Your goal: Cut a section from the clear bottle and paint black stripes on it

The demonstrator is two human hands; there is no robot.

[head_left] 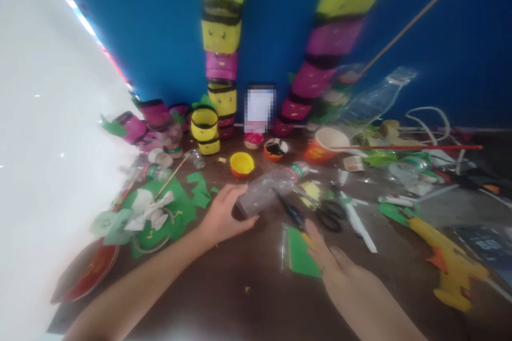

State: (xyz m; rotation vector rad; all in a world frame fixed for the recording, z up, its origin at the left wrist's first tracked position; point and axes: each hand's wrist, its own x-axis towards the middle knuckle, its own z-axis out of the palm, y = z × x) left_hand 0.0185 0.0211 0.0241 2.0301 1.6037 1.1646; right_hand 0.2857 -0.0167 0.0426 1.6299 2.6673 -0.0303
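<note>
Head view: the brown counter (244,311) spreads between both forearms at lower centre; a blue wall (160,26) bounds it above. Left hand (227,214) curls around the clear bottle (266,191) at frame centre. Right hand (332,261) grips a dark tool (294,214). Blur hides whether its tip touches the bottle, and the green label's (300,170) writing.

No wording can be made out with certainty. On the clear bottle (268,192) at the centre, a green-and-red label (298,171) is blurred past reading, as is the green label (157,172) at the left. Yellow marks are borne illegibly by the orange cup (316,152), far and right of centre, and the red container (94,276), near left. Pale characters are smeared on the dark packet (486,248) at the right
</note>
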